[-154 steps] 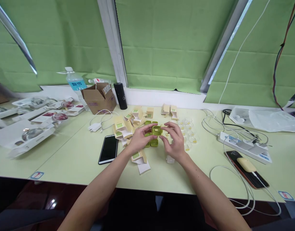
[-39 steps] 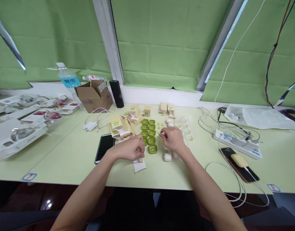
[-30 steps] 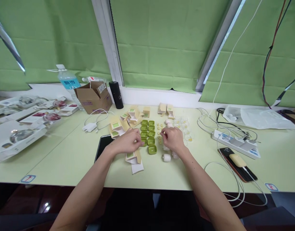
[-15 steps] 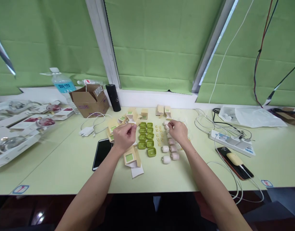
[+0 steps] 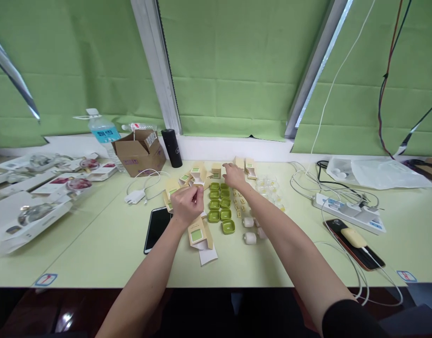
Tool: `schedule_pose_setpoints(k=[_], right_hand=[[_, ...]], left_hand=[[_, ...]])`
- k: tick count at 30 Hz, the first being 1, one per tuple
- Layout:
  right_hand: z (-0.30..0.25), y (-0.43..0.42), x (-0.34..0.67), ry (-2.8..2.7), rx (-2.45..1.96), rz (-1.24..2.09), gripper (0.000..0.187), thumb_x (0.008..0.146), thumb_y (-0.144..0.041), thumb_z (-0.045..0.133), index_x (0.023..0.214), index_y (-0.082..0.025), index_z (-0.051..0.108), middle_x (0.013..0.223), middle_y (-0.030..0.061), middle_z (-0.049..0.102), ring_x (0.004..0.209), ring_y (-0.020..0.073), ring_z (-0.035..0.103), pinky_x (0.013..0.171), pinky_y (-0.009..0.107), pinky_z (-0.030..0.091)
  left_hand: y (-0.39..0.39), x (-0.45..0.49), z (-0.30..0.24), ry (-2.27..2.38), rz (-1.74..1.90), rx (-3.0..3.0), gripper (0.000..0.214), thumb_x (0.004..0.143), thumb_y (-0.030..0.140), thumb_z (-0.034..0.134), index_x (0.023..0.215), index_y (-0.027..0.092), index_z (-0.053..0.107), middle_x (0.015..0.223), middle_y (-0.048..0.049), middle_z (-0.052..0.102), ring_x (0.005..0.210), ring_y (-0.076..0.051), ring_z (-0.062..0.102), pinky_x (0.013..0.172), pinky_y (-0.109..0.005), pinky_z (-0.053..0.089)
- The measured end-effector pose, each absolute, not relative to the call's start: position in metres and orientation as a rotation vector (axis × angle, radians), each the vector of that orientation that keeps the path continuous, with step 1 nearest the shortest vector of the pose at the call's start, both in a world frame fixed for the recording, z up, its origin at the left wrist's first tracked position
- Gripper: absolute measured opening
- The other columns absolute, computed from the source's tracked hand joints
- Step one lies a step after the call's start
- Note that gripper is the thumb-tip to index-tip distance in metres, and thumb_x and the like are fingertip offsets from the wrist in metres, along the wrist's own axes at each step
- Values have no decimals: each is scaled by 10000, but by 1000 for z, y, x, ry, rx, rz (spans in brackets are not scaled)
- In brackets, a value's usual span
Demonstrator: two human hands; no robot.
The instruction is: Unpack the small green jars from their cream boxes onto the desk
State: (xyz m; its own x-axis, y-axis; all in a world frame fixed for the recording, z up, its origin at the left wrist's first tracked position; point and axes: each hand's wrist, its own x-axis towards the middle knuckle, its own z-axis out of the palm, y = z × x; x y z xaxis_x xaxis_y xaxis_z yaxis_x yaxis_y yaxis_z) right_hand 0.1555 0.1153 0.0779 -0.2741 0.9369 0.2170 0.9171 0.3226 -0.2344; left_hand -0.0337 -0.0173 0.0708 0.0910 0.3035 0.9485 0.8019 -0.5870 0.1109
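My left hand [image 5: 188, 204] is closed in a fist above several small cream boxes [image 5: 197, 234] with green squares on them; whatever it may hold is hidden. My right hand [image 5: 234, 175] stretches past the far end of the rows of small green square dishes [image 5: 228, 227], its fingers apart beside a small cream box [image 5: 216, 170]. I see nothing in its fingers. Tiny yellow clip-like pieces [image 5: 238, 206] lie in rows right of the dishes. White and pale pink small rounded containers [image 5: 250, 238] are partly covered by my right forearm. Clear plastic pieces [image 5: 268, 185] lie beyond that forearm.
Left of the boxes lie a phone [image 5: 157, 229] and a white charger [image 5: 134, 196]. A cardboard box [image 5: 140, 155], a black bottle [image 5: 171, 148] and a water bottle [image 5: 105, 134] stand behind. A power strip [image 5: 349, 213], cables and another phone [image 5: 356, 249] lie right.
My right hand has moved left and away from me, from the pale containers to beyond the green dishes, its fingers opening out. My left fist stays over the boxes. The view has shifted slightly.
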Motion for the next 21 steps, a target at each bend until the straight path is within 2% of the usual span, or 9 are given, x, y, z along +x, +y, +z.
schedule_pose_setpoints(k=[4, 8, 10, 14, 17, 21], right_hand=[[74, 138, 144, -2239, -1679, 172, 618, 975, -178, 563, 1556, -160, 354, 1556, 193, 489, 1400, 343, 456, 1072, 458, 439], [68, 152, 137, -2217, -1676, 255, 711, 977, -182, 554, 1606, -127, 227, 1639, 191, 383, 1453, 353, 365, 1124, 460, 384], [65, 155, 134, -2207, -1687, 301, 684, 987, -209, 552, 1593, -124, 245, 1588, 190, 458, 1438, 350, 374, 1113, 459, 388], [60, 153, 128, -2150, -1746, 371, 494, 984, -257, 582, 1437, -121, 441, 1359, 193, 647, 1361, 346, 444, 1038, 447, 438], [60, 149, 126, -2064, -1786, 396, 392, 963, -288, 624, 1306, -130, 516, 1316, 196, 657, 1307, 338, 492, 968, 425, 474], [68, 138, 132, -1935, -1769, 393, 464, 965, -366, 622, 1339, -144, 460, 1355, 190, 620, 1249, 298, 557, 926, 386, 492]], left_hand=[[-19, -35, 69, -1155, -1443, -1966, 445, 945, 206, 537, 582, 222, 279, 475, 46, 321, 435, -113, 299, 500, -300, 231], [-19, -34, 66, -1217, -1400, -2003, 459, 958, 251, 518, 567, 222, 278, 475, 33, 328, 451, -123, 319, 508, -309, 224], [-19, -33, 65, -1234, -1396, -2018, 469, 956, 263, 523, 559, 222, 276, 474, 30, 325, 452, -125, 316, 511, -315, 218], [-19, -33, 64, -1230, -1402, -2044, 470, 940, 253, 553, 555, 221, 285, 473, 33, 327, 452, -128, 307, 524, -320, 213], [-19, -33, 63, -1205, -1389, -2054, 461, 934, 231, 561, 558, 220, 293, 473, 34, 341, 452, -129, 312, 531, -317, 214], [-19, -32, 64, -1124, -1376, -2031, 443, 917, 191, 568, 571, 219, 292, 475, 36, 350, 452, -126, 316, 523, -311, 206]])
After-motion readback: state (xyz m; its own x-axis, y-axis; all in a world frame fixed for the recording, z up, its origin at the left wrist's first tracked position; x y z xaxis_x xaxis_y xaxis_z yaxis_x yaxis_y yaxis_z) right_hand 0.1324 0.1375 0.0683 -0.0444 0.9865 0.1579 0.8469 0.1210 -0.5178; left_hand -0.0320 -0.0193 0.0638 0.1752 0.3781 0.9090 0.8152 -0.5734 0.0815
